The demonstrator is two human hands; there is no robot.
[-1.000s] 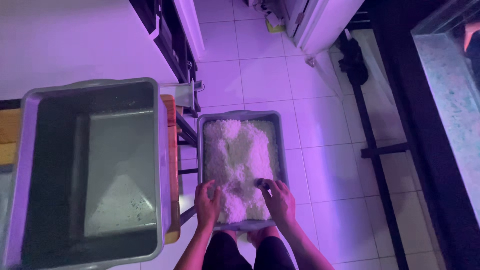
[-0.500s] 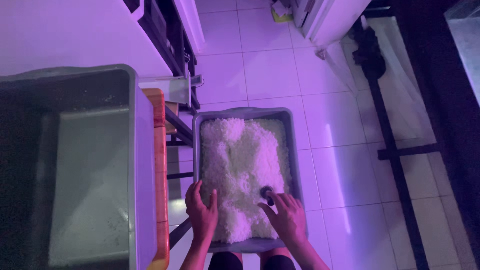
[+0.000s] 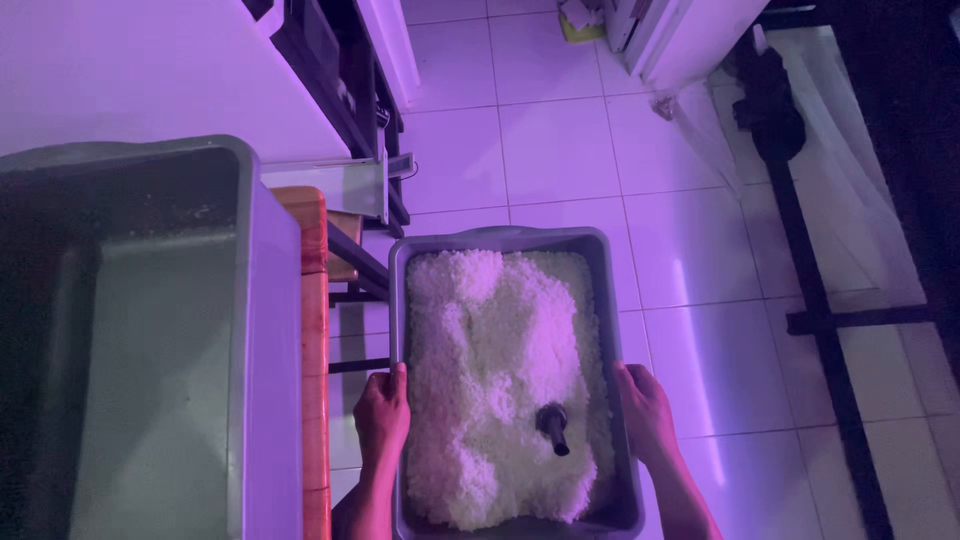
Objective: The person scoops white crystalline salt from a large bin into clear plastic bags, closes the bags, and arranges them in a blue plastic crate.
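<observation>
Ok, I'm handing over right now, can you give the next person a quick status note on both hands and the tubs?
Left hand: gripping the left rim of the grey tub.
Right hand: gripping the tub's right rim.
The tub is held over the tiled floor, heaped with white grains; a dark scoop handle sticks out of them near the front.
A bigger grey bin stands to the left, looking nearly bare inside.
Done: tub filled and gripped by both sides.
Left: not yet set down or tipped out.
</observation>
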